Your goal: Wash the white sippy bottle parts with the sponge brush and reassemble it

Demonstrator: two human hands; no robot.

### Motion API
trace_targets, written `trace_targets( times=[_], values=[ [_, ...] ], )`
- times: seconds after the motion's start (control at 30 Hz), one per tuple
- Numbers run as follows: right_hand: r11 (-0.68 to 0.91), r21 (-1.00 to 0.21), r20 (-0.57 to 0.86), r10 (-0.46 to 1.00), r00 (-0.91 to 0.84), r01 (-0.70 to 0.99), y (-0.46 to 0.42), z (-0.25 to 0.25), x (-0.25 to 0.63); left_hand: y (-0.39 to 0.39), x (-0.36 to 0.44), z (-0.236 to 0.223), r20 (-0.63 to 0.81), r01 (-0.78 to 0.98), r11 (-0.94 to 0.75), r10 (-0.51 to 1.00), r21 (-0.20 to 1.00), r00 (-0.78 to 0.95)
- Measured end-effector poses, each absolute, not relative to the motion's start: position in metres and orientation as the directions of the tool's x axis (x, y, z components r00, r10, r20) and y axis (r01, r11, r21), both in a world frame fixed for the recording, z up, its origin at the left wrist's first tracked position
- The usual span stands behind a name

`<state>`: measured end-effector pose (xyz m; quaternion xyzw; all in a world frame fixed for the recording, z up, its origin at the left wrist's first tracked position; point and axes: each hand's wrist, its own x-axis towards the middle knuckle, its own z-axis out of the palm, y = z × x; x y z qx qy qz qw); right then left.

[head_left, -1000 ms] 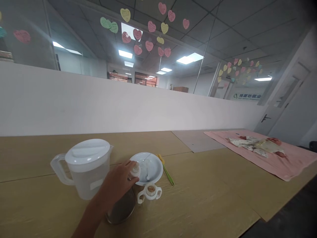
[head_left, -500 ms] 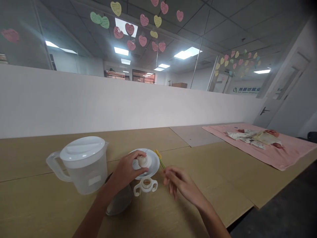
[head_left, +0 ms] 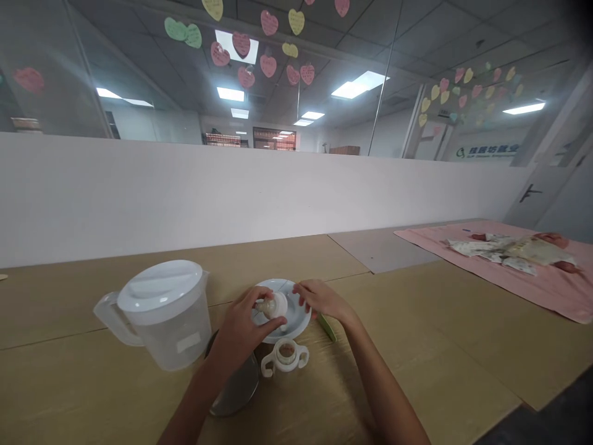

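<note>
My left hand (head_left: pixel 248 321) is closed on a baby bottle nipple (head_left: pixel 274 305) with a white collar, tilted sideways above a white plate (head_left: pixel 303 318). Over the plate's right rim, my right hand (head_left: pixel 324 298) reaches toward the nipple, its fingers bent and apart with nothing visible in them. Just in front of the plate stands a small baby bottle (head_left: pixel 286 355) with two white handles and an uncovered top. A green brush handle (head_left: pixel 327 327) lies right of the plate, partly hidden by my right hand. Beneath my left forearm is a dark, see-through rounded object (head_left: pixel 236 392), mostly covered.
A clear pitcher (head_left: pixel 173 327) with a white lid stands at the left. On the far right, a pink cloth (head_left: pixel 519 290) bears a baby doll (head_left: pixel 523 250) in patterned clothes. A white wall (head_left: pixel 231 198) with glass above it borders the table's back.
My right hand has moved up and left, from beside the brush to the plate's right rim. The nipple in my left hand has turned more sideways. The view has shifted slightly.
</note>
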<state>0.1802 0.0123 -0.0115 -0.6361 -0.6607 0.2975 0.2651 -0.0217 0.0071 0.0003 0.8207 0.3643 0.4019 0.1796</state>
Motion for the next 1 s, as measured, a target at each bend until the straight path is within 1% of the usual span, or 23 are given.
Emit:
trace_targets(
  times=[0.03, 0.07, 0.1, 0.13, 0.17, 0.23, 0.3, 0.43, 0.53, 0.6, 0.7, 0.8, 0.87, 0.9, 0.93, 0.97, 1.0],
  values=[
    [0.076, -0.852, 0.01, 0.992, -0.129, 0.517, 0.007, -0.007, 0.172, 0.008, -0.019, -0.001, 0.543, 0.45, -0.667, 0.745, 0.595, 0.386],
    [0.1, -0.93, 0.025, 0.977, -0.212, 0.354, 0.001, -0.003, 0.163, 0.008, -0.016, -0.002, 0.561, 0.443, -0.664, 0.747, 0.603, 0.357],
    [0.106, -0.967, 0.038, 0.959, -0.282, 0.23, -0.005, 0.0, 0.155, 0.008, -0.012, -0.002, 0.576, 0.433, -0.663, 0.747, 0.611, 0.331],
    [0.107, -0.983, 0.057, 0.952, -0.301, 0.152, -0.01, 0.002, 0.147, 0.008, -0.009, -0.003, 0.588, 0.418, -0.666, 0.744, 0.618, 0.316],
    [0.116, -0.988, 0.085, 0.957, -0.276, 0.098, -0.013, 0.004, 0.142, 0.008, -0.006, -0.003, 0.597, 0.398, -0.671, 0.74, 0.625, 0.31],
    [0.119, -0.993, 0.111, 0.971, -0.211, 0.025, -0.016, 0.004, 0.135, 0.007, -0.003, -0.003, 0.599, 0.345, -0.684, 0.73, 0.643, 0.329],
    [0.09, -0.996, 0.091, 0.98, -0.178, -0.013, -0.016, 0.002, 0.134, 0.007, -0.003, -0.004, 0.599, 0.297, -0.696, 0.716, 0.654, 0.36],
    [-0.019, -0.998, -0.006, 0.977, -0.212, -0.061, -0.018, 0.001, 0.136, 0.011, -0.008, -0.008, 0.602, 0.29, -0.695, 0.717, 0.658, 0.352],
    [-0.107, -0.988, -0.07, 0.955, -0.288, -0.114, -0.023, 0.005, 0.136, 0.01, -0.011, -0.011, 0.607, 0.312, -0.677, 0.736, 0.666, 0.301],
    [-0.136, -0.985, -0.095, 0.942, -0.322, -0.108, -0.026, 0.006, 0.135, 0.008, -0.009, -0.011, 0.608, 0.309, -0.661, 0.75, 0.684, 0.258],
    [-0.11, -0.992, -0.085, 0.939, -0.334, -0.058, -0.03, 0.008, 0.134, 0.007, -0.006, -0.008, 0.566, 0.213, -0.6, 0.799, 0.771, 0.203],
    [-0.019, -0.998, -0.04, 0.908, -0.417, 0.054, -0.032, 0.009, 0.14, 0.015, -0.007, -0.004, 0.452, 0.028, -0.457, 0.887, 0.889, 0.097],
    [0.05, -0.987, -0.025, 0.89, -0.455, 0.151, -0.029, 0.009, 0.148, 0.026, -0.012, -0.006, 0.369, -0.033, -0.367, 0.925, 0.929, 0.095],
    [0.087, -0.976, -0.009, 0.901, -0.433, 0.201, -0.027, 0.008, 0.153, 0.031, -0.015, -0.008, 0.345, -0.009, -0.347, 0.928, 0.938, 0.14],
    [0.121, -0.959, 0.014, 0.924, -0.381, 0.258, -0.022, 0.006, 0.158, 0.036, -0.017, -0.011, 0.332, 0.062, -0.352, 0.918, 0.934, 0.216],
    [0.152, -0.931, 0.049, 0.952, -0.301, 0.331, -0.016, 0.002, 0.162, 0.04, -0.018, -0.016, 0.331, 0.168, -0.389, 0.897, 0.906, 0.294],
    [0.17, -0.891, 0.087, 0.974, -0.209, 0.422, -0.009, -0.003, 0.166, 0.043, -0.019, -0.021, 0.338, 0.286, -0.45, 0.868, 0.846, 0.365]
  ],
)
